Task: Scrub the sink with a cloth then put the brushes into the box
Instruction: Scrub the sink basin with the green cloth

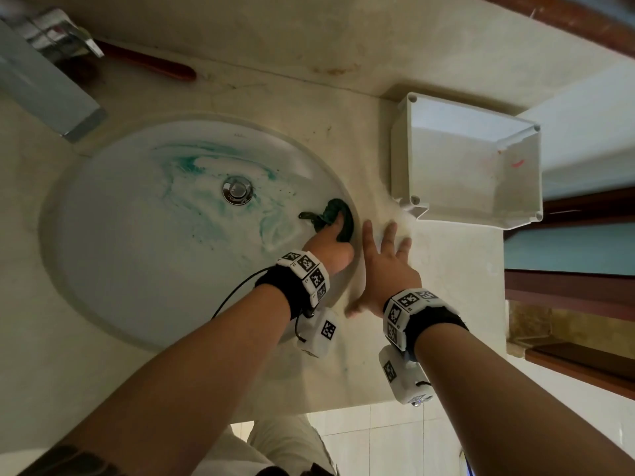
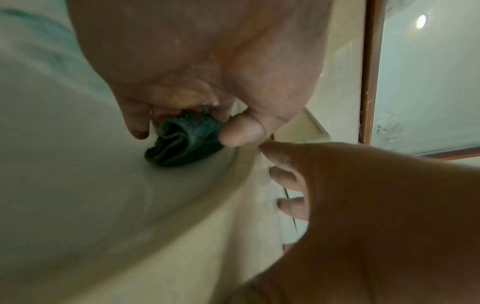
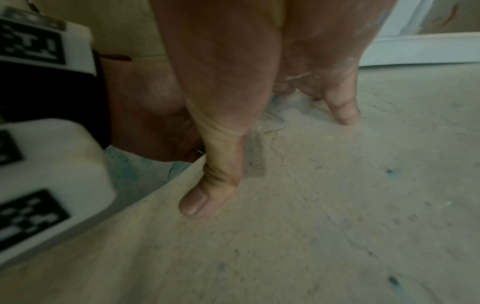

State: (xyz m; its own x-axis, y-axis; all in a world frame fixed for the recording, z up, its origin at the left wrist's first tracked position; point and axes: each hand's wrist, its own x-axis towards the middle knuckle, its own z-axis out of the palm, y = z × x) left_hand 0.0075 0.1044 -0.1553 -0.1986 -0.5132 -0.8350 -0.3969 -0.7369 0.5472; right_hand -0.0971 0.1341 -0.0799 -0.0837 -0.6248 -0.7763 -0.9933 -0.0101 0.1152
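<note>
A round white sink point(image 1: 137, 269) smeared with teal cleaner sits in a beige counter. My left hand point(image 1: 331, 243) reaches into the bowl at its right wall and grips a dark green cloth point(image 1: 338, 213) point(image 2: 182, 142) against the porcelain, fingers curled round it. My right hand point(image 1: 385, 262) point(image 3: 215, 164) lies flat with spread fingers on the counter just right of the sink rim. An open white plastic box point(image 1: 446, 163) stands on the counter beyond the right hand. A red-handled brush point(image 1: 151, 65) lies behind the sink by the tap.
A chrome tap point(image 1: 51, 77) overhangs the sink's back left. The metal drain plug point(image 1: 237, 190) sits mid-bowl. The counter's front edge point(image 1: 343, 403) drops to a tiled floor, and its right edge ends just past the box. A wooden frame point(image 1: 567, 29) runs along the far right.
</note>
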